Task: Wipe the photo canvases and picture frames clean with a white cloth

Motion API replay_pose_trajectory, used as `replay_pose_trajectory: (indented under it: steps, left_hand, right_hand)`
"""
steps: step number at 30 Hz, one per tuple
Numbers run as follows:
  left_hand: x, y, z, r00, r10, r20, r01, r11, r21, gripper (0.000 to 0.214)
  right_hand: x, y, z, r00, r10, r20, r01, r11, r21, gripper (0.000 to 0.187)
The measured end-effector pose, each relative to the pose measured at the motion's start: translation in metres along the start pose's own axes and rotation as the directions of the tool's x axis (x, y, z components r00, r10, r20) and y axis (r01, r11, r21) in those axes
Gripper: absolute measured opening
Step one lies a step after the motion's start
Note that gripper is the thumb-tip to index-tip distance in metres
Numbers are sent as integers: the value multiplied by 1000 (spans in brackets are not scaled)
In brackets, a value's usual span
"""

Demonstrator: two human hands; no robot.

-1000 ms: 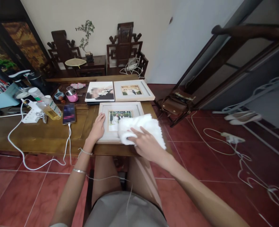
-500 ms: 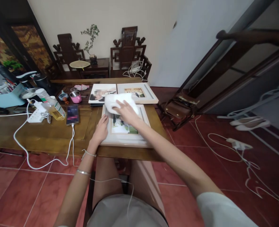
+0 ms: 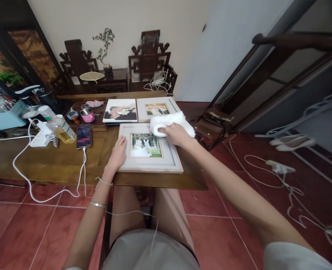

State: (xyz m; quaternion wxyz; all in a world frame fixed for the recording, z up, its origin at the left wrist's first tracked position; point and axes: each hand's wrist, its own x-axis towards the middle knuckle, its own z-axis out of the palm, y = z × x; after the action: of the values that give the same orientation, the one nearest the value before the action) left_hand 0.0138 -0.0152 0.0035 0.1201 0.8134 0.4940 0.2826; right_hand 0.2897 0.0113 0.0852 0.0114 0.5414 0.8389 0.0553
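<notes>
A pale framed photo [image 3: 170, 162] lies flat at the near edge of the wooden table [image 3: 50, 162]. My left hand [image 3: 117, 153] rests on the frame's left side, fingers laid flat. My right hand [image 3: 175, 134] presses a white cloth [image 3: 168, 120] against the frame's upper right corner, fingers bent over the cloth. A second framed photo [image 3: 156, 108] and a photo book [image 3: 120, 110] lie just behind it.
A phone [image 3: 83, 135] on a white cable, a power strip [image 3: 39, 138], a bottle [image 3: 59, 128] and a pink cup [image 3: 87, 114] sit on the table's left. Carved chairs [image 3: 150, 62] stand at the wall. Cables [image 3: 278, 167] trail over the red tiles on the right.
My right hand has carried the cloth from the frame's lower right, across its top left, to the upper right corner. My left hand has stayed on the frame's left edge.
</notes>
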Motion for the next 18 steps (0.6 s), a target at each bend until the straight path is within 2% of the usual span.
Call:
replay_pose_trajectory:
  steps: [3,8,11,14,18]
  left_hand:
    - [0,0,0,1000,-3,-12,3,1000,1,59]
    - [0,-3,2,999,-4,-35,3,1000,-25,59]
    - [0,-3,1,999,9,-40,-10,999,-32,58]
    - [1,-3,-1,1000,2,-12,-2,1000,-20,57]
    - [2,-4,-3,1000,30,-8,-30,1000,-5,56]
  right_hand:
    - [-31,-2,1,998,-68,8,68,998,19,57]
    - [-101,-39,-17,983,-173,64,162,976,148,61]
    - [-127,-52,-25,978,-183,98,160,967,200,62]
    - [-118,-49,-14,990,-134,48,123,975,184,63]
    - [-60,-28,11,997,-34,-68,42,993,113,55]
